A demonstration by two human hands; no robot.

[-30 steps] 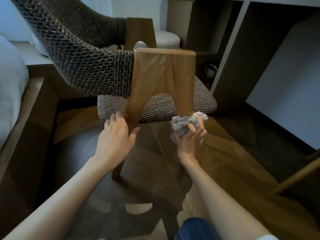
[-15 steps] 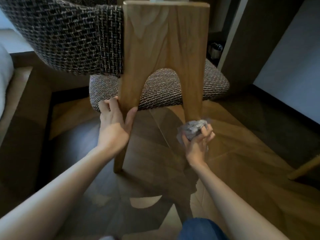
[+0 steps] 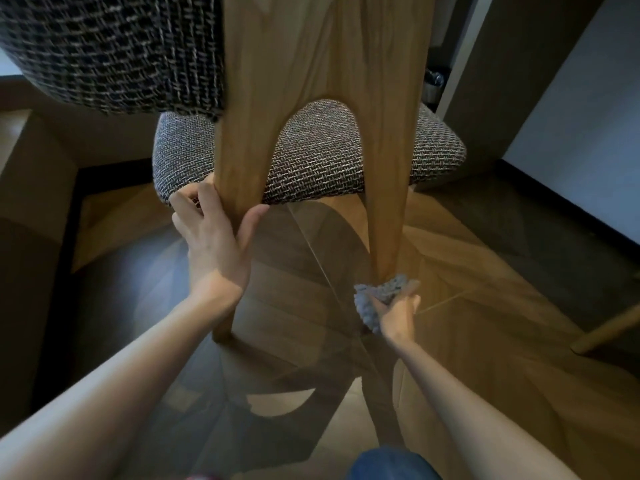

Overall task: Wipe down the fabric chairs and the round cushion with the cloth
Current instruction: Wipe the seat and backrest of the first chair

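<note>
A chair with a tweed fabric back (image 3: 114,50), a grey woven seat (image 3: 318,157) and a forked wooden leg frame (image 3: 322,57) fills the upper view. My left hand (image 3: 214,233) grips the frame's left leg just below the seat, thumb on the near side. My right hand (image 3: 398,311) holds a bunched grey cloth (image 3: 377,296) wrapped around the bottom of the right leg (image 3: 384,223), close to the floor. The round cushion is not in view.
Wooden herringbone floor (image 3: 467,306) lies under the chair. A dark cabinet side (image 3: 485,98) with a small metal bin (image 3: 433,86) stands behind on the right. A low wooden platform (image 3: 20,174) is at left. Another wooden leg (image 3: 609,330) slants in at right.
My right hand has slid the cloth down the right leg from seat level to near the floor. My view has moved closer to the chair. The left hand keeps its grip on the left leg.
</note>
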